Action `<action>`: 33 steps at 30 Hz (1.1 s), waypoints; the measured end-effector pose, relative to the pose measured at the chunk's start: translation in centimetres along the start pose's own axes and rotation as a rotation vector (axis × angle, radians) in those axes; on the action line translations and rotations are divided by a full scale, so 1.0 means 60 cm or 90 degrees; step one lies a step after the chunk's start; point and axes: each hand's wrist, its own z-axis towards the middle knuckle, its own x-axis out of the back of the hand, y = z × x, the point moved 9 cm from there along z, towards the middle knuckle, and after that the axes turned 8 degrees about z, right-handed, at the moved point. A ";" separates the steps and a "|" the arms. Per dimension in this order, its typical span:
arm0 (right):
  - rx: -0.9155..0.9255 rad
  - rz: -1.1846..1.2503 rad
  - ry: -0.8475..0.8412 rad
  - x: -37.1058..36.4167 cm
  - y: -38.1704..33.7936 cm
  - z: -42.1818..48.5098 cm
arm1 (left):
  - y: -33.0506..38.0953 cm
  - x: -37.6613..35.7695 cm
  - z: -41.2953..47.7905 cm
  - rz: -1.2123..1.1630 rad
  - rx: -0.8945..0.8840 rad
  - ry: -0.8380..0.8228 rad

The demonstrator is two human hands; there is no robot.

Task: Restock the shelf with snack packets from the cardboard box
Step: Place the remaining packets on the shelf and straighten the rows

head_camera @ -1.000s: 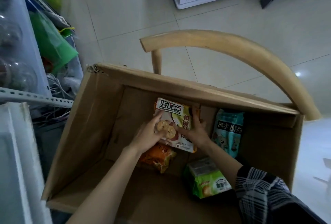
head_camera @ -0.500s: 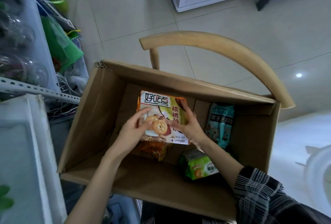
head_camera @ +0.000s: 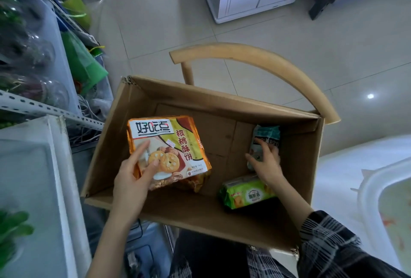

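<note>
Two hands work inside the open cardboard box [head_camera: 200, 215], well apart from each other, each on a different packet. The left hand [head_camera: 133, 182] pinches the lower left corner of the orange biscuit packet [head_camera: 175, 144], with thumb and index finger lying on its printed front; the packet is held tilted, face up, above the left half of the box floor. A second orange packet [head_camera: 196, 183] lies partly hidden under it on the box floor. The right hand [head_camera: 268, 164] grips the teal packet [head_camera: 266, 136], which stands against the far right corner of the box; the fingers curve over its lower part and the thumb is spread to its left side. The green packet [head_camera: 246, 194] lies flat on the box floor, just beside the right wrist, near the front right. The curved wooden back of a chair [head_camera: 278, 64] rises behind the far wall of the box. The metal shelf [head_camera: 44, 108] stands to the left of the box.
</note>
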 end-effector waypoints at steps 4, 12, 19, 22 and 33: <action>0.007 -0.294 -0.355 -0.056 0.051 -0.047 | 0.000 0.027 -0.005 0.062 -0.008 0.064; 0.160 -0.576 -0.359 -0.069 0.072 -0.059 | -0.010 0.041 0.002 0.059 0.009 0.065; 0.123 -0.341 -0.201 -0.046 0.034 0.004 | -0.008 0.032 0.005 0.030 0.019 0.065; 0.085 -0.272 -0.230 -0.052 0.039 0.024 | -0.007 0.033 0.009 0.033 0.020 0.070; -0.037 -0.085 -0.413 -0.096 0.042 0.014 | -0.023 0.051 0.006 0.026 0.033 0.091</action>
